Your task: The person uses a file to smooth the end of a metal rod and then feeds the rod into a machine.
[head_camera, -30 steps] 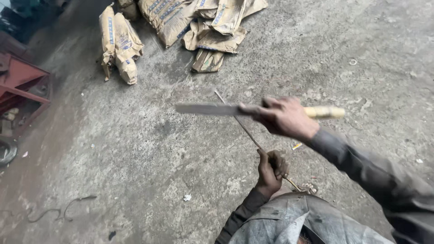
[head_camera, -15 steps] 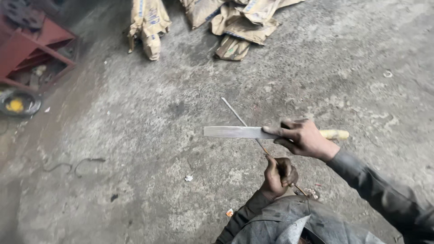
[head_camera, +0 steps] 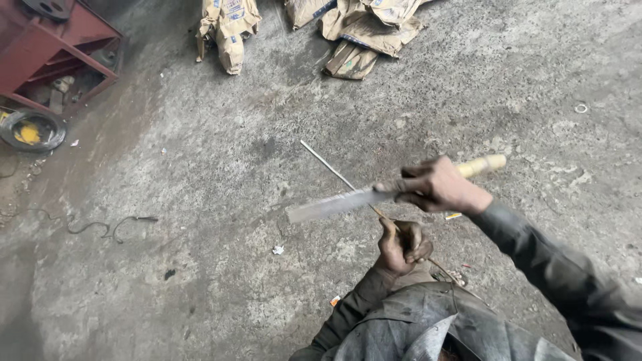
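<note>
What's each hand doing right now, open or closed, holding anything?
Left hand: closed around a thin metal rod.
Right hand: closed on a flat file with a pale handle, laid across the rod.

Grey concrete floor (head_camera: pixel 200 267) (stained), with crumpled paper sacks (head_camera: pixel 364 33) far, bent wire (head_camera: pixel 110 226) left, red metal frame (head_camera: pixel 50 47) far left.

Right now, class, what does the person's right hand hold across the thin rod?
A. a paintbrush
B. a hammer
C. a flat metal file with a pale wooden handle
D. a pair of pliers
C: the right hand grips a flat metal file by its pale handle, laid across the thin rod that the left hand holds.
</note>
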